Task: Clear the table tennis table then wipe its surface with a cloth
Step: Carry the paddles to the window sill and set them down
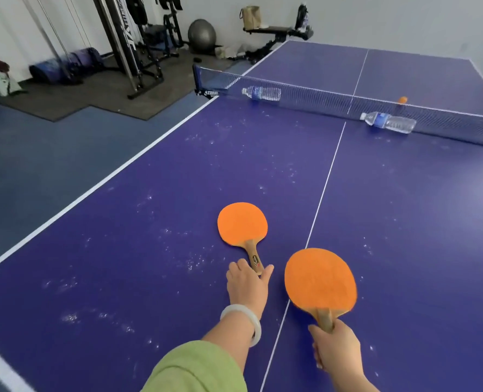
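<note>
The purple table tennis table point(150, 222) is speckled with white dust. One orange paddle point(241, 223) lies flat near the centre line; my left hand point(247, 284) rests over the end of its wooden handle, fingers spread around it. My right hand point(337, 349) grips the handle of a second orange paddle point(319, 278), held just above the surface. A plastic water bottle point(390, 123) lies on its side in front of the net. Another bottle point(263, 93) lies behind the net at the left. An orange ball point(403, 99) sits beyond the net.
The net point(319, 99) crosses the table. Left of the table is blue floor with a dark mat, gym equipment point(138, 46), rolled mats point(65, 66) and a grey exercise ball point(202, 35). A bench with a bag point(263, 24) stands by the far wall.
</note>
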A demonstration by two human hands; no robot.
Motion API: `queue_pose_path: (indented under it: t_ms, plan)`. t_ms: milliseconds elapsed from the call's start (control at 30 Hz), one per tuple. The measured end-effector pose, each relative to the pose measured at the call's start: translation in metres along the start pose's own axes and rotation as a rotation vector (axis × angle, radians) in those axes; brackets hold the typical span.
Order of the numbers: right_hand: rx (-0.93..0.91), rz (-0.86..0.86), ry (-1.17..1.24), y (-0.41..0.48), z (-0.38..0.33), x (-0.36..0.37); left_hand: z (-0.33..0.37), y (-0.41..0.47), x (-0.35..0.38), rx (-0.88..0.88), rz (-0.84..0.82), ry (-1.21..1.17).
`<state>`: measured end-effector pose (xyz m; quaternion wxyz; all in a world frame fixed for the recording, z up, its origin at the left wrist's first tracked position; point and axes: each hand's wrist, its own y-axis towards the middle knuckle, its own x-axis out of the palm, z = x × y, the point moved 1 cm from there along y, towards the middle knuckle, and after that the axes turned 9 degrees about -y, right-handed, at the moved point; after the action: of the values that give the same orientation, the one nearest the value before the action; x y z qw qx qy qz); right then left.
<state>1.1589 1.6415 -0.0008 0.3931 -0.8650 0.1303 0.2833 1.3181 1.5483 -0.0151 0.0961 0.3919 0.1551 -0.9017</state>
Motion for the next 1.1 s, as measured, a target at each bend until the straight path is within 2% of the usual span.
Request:
queue_pose_path:
  t_ms: [167, 400, 600, 833, 1100]
  plan:
    - [0.005, -0.012, -0.058, 0.045, -0.023, 0.007, 0.002, 0.052, 0.039, -0.049, 0.139, 0.152]
    - [-0.014, 0.015, -0.109, 0.077, -0.042, 0.012, -0.004, 0.084, 0.057, -0.046, 0.25, 0.216]
    - [-0.013, 0.042, -0.128, 0.082, -0.052, 0.017, -0.005, 0.086, 0.054, -0.057, 0.177, 0.244]
    - [0.021, 0.064, -0.112, 0.073, -0.055, 0.025, -0.017, 0.086, 0.036, 0.065, 0.053, 0.237]
    - [0.098, 0.085, -0.065, 0.048, -0.056, 0.023, -0.031, 0.058, 0.017, 0.057, -0.059, 0.036]
